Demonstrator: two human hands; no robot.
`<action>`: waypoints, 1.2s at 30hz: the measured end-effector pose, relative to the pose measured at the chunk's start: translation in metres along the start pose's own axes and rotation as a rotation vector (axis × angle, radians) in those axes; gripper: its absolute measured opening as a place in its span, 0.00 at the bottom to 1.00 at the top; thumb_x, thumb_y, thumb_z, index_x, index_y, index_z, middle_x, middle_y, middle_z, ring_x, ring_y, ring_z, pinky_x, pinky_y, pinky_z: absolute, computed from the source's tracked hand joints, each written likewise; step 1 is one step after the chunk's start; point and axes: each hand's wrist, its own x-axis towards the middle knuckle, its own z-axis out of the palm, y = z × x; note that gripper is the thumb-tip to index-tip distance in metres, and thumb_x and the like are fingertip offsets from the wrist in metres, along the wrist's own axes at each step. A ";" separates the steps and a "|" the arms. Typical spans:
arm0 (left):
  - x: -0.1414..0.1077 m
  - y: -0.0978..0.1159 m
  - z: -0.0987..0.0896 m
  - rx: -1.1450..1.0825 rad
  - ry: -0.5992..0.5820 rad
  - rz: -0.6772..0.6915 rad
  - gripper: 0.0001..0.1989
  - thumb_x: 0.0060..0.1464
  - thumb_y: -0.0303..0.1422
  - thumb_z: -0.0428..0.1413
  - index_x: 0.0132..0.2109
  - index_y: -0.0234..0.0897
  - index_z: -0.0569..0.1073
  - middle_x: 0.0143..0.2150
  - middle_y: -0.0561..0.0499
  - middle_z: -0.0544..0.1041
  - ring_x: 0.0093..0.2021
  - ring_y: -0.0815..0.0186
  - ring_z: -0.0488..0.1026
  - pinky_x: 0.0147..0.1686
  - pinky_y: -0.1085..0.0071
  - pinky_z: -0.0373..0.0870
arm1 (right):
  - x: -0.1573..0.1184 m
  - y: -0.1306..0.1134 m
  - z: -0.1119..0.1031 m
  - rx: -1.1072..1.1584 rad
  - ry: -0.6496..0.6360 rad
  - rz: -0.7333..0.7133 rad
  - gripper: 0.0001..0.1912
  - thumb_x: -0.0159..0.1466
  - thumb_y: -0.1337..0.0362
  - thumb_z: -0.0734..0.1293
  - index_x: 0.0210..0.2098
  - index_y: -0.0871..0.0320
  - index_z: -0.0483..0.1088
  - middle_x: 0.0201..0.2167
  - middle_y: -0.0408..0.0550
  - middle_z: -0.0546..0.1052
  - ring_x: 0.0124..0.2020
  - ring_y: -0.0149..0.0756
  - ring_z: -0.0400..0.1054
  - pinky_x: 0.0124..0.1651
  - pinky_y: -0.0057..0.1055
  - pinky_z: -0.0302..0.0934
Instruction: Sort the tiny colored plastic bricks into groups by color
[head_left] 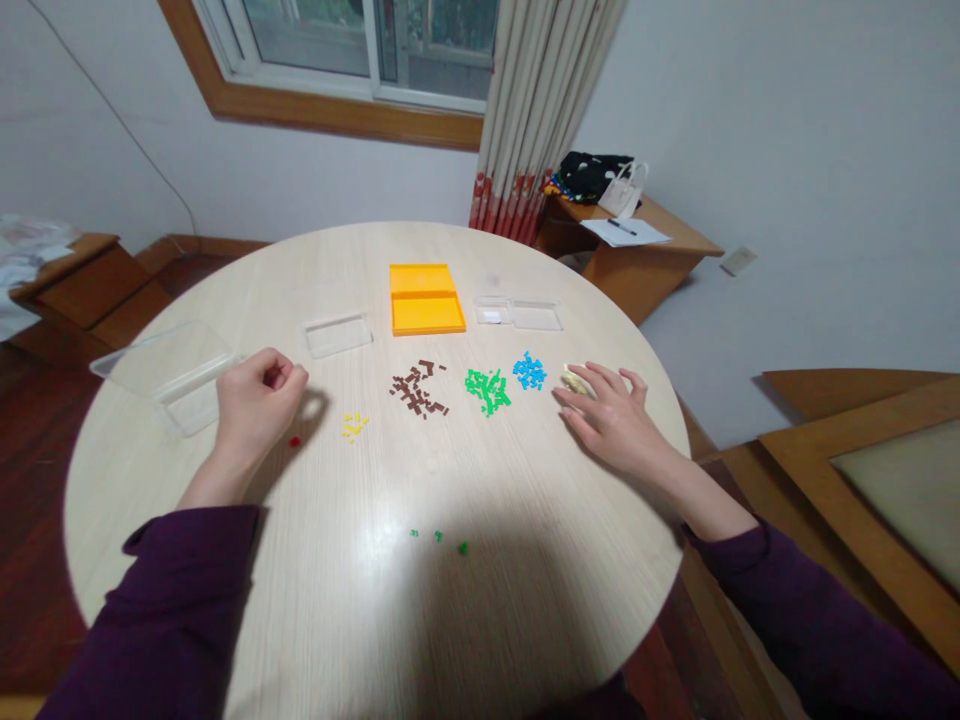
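Note:
My left hand is closed above the table's left side, its thumb and fingers pressed together; what they hold, if anything, is hidden. A red piece lies below it, with small yellow pieces to the right. My right hand has its fingers spread over a pale yellowish heap, partly covering it. Piles of brown pieces, green pieces and blue pieces lie between the hands. Nearer me sit three small green bits in a row.
An open orange case stands at the back of the round table. Clear trays and an open clear case flank it. A large clear container is behind my left hand.

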 end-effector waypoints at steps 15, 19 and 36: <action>0.002 -0.005 0.005 -0.016 0.010 -0.013 0.09 0.43 0.28 0.52 0.20 0.39 0.60 0.17 0.58 0.58 0.22 0.70 0.56 0.26 0.69 0.52 | -0.021 -0.098 -0.041 0.400 -0.003 -0.426 0.15 0.68 0.66 0.60 0.52 0.52 0.72 0.57 0.53 0.73 0.59 0.45 0.64 0.62 0.49 0.50; 0.002 -0.004 0.005 -0.024 0.013 0.001 0.10 0.42 0.27 0.52 0.19 0.39 0.59 0.17 0.58 0.58 0.22 0.71 0.55 0.26 0.69 0.52 | -0.037 -0.121 -0.042 0.430 -0.088 -0.541 0.19 0.67 0.63 0.62 0.57 0.55 0.69 0.60 0.54 0.71 0.63 0.46 0.59 0.63 0.48 0.49; 0.001 -0.001 0.004 -0.038 0.029 0.006 0.11 0.42 0.24 0.53 0.19 0.38 0.60 0.16 0.59 0.58 0.21 0.71 0.54 0.25 0.70 0.50 | -0.027 -0.134 -0.032 0.335 -0.198 -0.556 0.29 0.68 0.52 0.62 0.64 0.61 0.62 0.64 0.60 0.66 0.66 0.50 0.53 0.66 0.53 0.43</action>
